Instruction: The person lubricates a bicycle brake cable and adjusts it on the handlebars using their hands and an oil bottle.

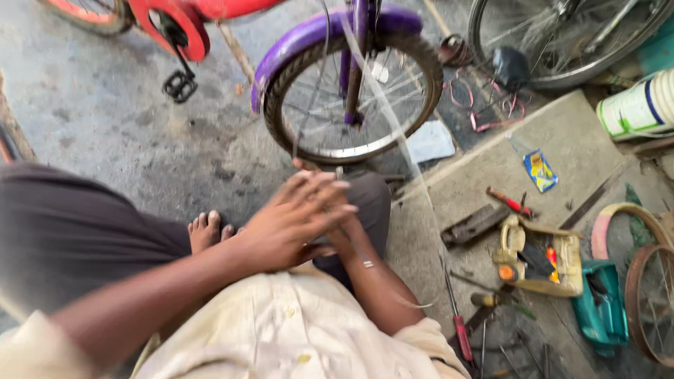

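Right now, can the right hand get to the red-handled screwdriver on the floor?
Probably yes: the red-handled screwdriver lies just beside the right forearm, with nothing over it, though the right hand is under the left hand.

Left hand [291, 221] lies over the right hand [344, 235], hiding its palm and whatever its fingers close on. Motion blur smears the left fingers [319, 189]. Beyond the fingertips, the purple bicycle [351, 77] is cut off by the top edge.

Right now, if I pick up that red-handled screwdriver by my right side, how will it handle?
The screwdriver probably feels light and stiff: thin straight metal shaft, small red handle. Being round, it may roll on the concrete floor. The handle looks grimy, possibly a bit slippery.
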